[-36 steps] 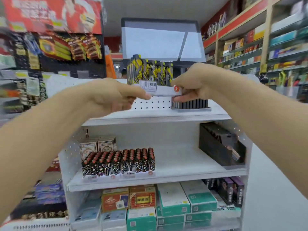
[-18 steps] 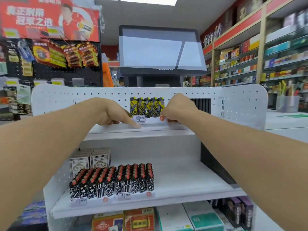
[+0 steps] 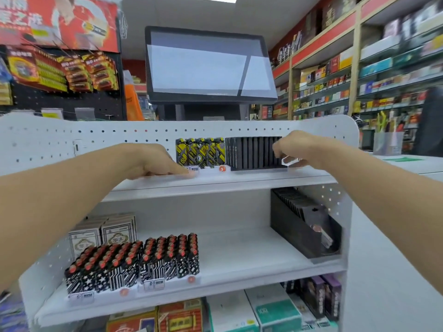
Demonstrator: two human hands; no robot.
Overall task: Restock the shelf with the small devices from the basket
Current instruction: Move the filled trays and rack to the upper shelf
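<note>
Big dark POS monitor point(image 3: 208, 65) stood behind white pegboard; red poster point(image 3: 60, 20) upper left w/ hanging yellow-red packs point(image 3: 72, 70); teal-white cartons point(image 3: 275, 312) lowest tier.

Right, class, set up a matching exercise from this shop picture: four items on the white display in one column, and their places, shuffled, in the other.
Items
1. yellow-and-black devices
2. black slotted rack
3. red-capped patterned lighters
4. black tray of dark packs

Places
A. middle shelf, right side
B. top shelf, by the right hand
C. top shelf, just beyond the left hand
D. middle shelf, left front

Pairs: 1-C, 2-B, 3-D, 4-A
</note>
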